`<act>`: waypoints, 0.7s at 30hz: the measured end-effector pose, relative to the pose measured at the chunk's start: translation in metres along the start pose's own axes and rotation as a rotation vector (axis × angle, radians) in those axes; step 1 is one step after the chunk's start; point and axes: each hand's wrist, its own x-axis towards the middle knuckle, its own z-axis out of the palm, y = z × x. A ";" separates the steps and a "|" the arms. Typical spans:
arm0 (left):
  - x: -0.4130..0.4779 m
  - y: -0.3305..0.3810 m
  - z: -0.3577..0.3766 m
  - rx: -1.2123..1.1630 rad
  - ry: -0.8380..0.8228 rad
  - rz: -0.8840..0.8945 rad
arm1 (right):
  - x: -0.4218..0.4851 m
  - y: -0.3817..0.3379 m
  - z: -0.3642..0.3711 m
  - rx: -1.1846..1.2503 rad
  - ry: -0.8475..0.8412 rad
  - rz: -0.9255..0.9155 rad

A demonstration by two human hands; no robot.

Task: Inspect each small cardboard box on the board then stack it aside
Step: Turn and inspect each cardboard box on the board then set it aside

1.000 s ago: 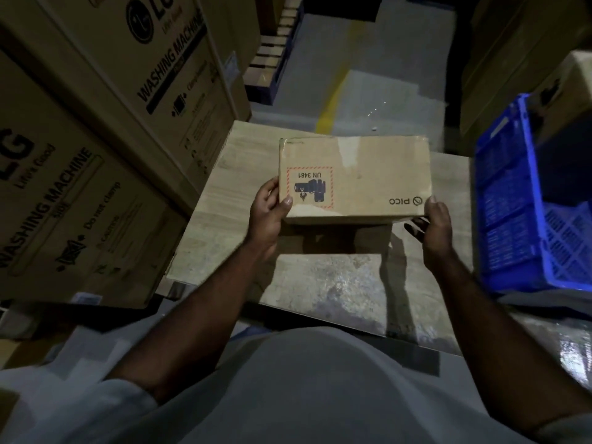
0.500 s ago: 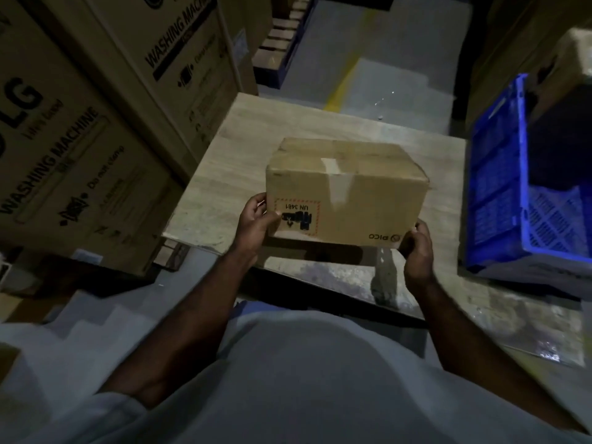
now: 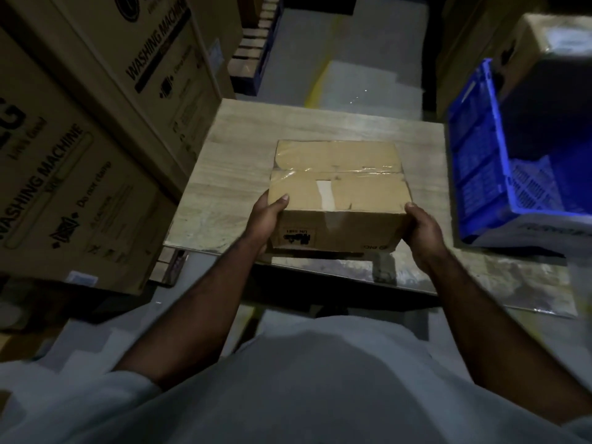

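Head view: small cardboard box (image 3: pixel 339 193) sits dead ahead of my torso, over the near edge of the tabletop (image 3: pixel 243 149), which I read as the task's board. The box's long axis runs left to right across the frame, and the taped seam on top runs the same way. The left hand (image 3: pixel 266 216) grips the left short end with its thumb hooked over the top edge; the fingers underneath are hidden. The right hand (image 3: pixel 423 229) wraps the near right corner. So both hands are closed on the box, one per end, and neither is nearer than the other. The near face shows a UN label and a PICO mark, both upside down. There's a shadow band under the near edge, so I judge the box lifted or tipped rather than flat, but can't confirm. Inspection looks part-way through, with the top and near faces in sight and the bottom and far face not. For room, the washing machine cartons (image 3: pixel 80 187) crowd the tabletop's left edge. The blue crate (image 3: pixel 474 161) stands just beside the right edge and is taller than the box, so a sideways swing to the right needs lift first. Bare wood is open far and left of the box, and a shiny plastic sheet (image 3: pixel 512 283) lies near right. No stack of boxes is in frame, so the drop spot is unknown to me. Main risk is clipping the crate wall with the right end.
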 end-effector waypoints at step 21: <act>0.149 0.072 0.116 0.213 -0.186 -0.005 | 0.130 -0.089 -0.066 -0.334 -0.010 -0.176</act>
